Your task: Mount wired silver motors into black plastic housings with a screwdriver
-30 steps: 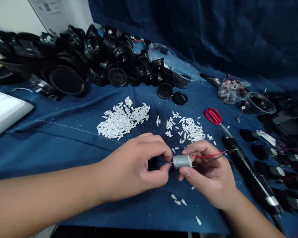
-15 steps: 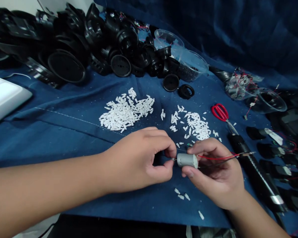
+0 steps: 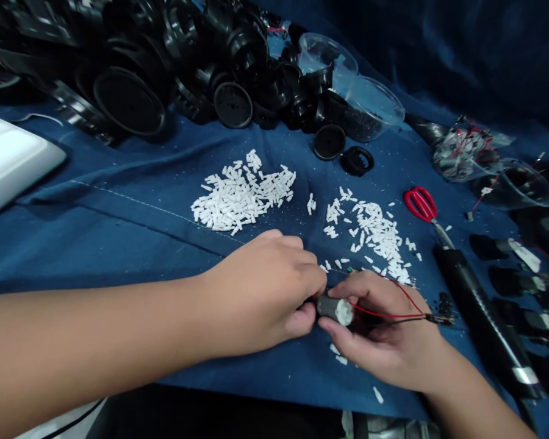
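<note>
A small grey cylindrical electric motor (image 3: 333, 310) with a pale end cap is held between the thumb and fingers of my right hand (image 3: 388, 332). Red and black wires (image 3: 393, 314) run from its cap across the palm to a small dark piece at the wrist. My left hand (image 3: 269, 292) is closed at the motor's other end, its fingertips hiding the shaft and anything pinched there. Beyond the hands lie two heaps of small white plastic pieces, a larger left heap (image 3: 238, 198) and a right heap (image 3: 379, 231). A few loose white pieces (image 3: 377, 395) lie near the front edge.
Red-handled scissors (image 3: 421, 204) and a long black cylinder (image 3: 480, 317) lie at the right. Black round housings (image 3: 233, 105) are piled at the back left. Clear plastic tubs (image 3: 370, 107) stand behind. More motors (image 3: 521, 280) are lined up along the right.
The motor has tilted, its cap turning more toward me, and has come closer against my left fingers, which now cover the shaft. The view has shifted slightly.
</note>
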`<state>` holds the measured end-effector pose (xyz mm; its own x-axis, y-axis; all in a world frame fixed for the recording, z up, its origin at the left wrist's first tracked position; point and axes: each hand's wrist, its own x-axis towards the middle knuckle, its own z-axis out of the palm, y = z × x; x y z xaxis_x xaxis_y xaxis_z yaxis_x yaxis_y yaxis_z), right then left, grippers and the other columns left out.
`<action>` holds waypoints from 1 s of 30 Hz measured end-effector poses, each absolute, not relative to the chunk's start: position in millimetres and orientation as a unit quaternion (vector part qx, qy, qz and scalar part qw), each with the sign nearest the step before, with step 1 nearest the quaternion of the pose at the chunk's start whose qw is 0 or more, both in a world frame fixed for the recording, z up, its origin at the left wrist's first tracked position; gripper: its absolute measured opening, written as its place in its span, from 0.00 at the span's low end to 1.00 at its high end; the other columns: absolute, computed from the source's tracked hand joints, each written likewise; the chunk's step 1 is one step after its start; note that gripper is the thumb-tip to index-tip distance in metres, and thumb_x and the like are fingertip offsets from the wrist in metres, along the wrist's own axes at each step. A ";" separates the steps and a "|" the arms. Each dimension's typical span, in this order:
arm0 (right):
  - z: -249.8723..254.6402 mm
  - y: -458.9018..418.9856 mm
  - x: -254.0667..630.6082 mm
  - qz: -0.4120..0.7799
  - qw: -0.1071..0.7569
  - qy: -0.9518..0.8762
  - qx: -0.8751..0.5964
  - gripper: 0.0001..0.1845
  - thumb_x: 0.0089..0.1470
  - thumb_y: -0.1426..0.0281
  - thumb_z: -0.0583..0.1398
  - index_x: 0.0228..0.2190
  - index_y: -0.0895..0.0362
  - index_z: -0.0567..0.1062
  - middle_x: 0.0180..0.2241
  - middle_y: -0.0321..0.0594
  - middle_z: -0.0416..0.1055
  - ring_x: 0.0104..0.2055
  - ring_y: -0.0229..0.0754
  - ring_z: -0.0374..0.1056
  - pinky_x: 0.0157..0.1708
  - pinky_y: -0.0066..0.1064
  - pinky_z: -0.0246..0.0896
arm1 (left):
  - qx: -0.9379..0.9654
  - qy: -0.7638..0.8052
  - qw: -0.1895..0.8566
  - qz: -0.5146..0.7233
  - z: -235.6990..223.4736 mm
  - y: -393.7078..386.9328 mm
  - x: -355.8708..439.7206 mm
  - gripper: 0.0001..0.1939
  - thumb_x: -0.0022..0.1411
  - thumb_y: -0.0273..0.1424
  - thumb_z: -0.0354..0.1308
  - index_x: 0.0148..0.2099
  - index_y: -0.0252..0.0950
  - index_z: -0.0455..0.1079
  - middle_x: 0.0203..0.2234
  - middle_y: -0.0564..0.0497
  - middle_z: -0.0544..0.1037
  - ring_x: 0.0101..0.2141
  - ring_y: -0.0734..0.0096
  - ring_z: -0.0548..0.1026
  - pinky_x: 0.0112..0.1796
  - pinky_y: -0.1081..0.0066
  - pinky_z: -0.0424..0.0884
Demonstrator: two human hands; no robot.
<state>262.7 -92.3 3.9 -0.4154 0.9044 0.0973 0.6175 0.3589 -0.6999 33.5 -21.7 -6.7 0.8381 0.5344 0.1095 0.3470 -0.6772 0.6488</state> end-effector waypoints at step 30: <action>-3.3 -90.7 280.7 0.361 0.268 -0.752 -0.483 0.16 0.58 0.71 0.70 0.46 0.50 0.74 0.37 0.40 0.76 0.31 0.40 0.74 0.26 0.30 0.69 | 0.885 0.260 0.336 0.193 -7.0 -23.4 34.2 0.05 0.61 0.27 0.66 0.33 0.39 0.74 0.23 0.58 0.75 0.30 0.68 0.71 0.37 0.64 0.59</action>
